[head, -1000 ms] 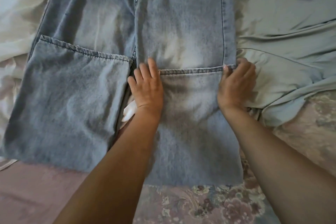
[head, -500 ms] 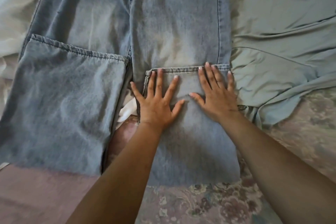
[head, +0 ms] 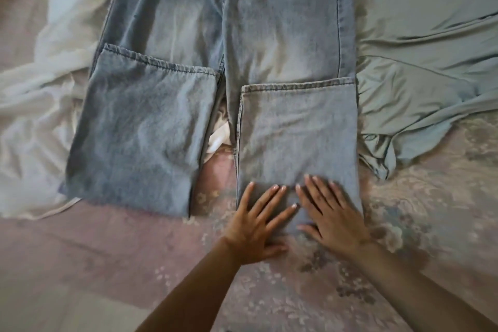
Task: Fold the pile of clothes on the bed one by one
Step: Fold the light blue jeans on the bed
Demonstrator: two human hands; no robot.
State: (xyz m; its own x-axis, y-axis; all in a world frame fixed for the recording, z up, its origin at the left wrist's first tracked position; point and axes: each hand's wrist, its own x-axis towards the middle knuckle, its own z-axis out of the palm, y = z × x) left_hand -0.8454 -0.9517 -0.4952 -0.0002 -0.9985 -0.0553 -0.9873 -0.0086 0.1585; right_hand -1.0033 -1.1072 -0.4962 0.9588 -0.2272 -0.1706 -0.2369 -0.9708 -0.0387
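Your light blue jeans (head: pixel 269 35) lie flat on the bed (head: pixel 107 264), legs running from 12 o'clock down toward you, each leg's lower part folded back up over itself. The folded left leg panel (head: pixel 140 132) sits at about 9 o'clock from centre, its hem slanting across the leg. The folded right leg panel (head: pixel 296 137) lies at centre, its hem nearly level.

Your left hand (head: pixel 256 226) lies flat with fingers straight and spread, pressing the near fold edge of the right leg panel at about 6 o'clock; its palm rests partly on the bed cover. Your right hand (head: pixel 334 218) lies just beside it, toward 5 o'clock, also flat with fingers spread on the denim. Neither hand grips anything.

A grey-green garment (head: pixel 425 62) is spread at 3 o'clock, touching the jeans' right side. White cloth (head: pixel 40 89) is rumpled at 9 o'clock, and a bit of white fabric (head: pixel 219 135) shows in the gap between the two legs.
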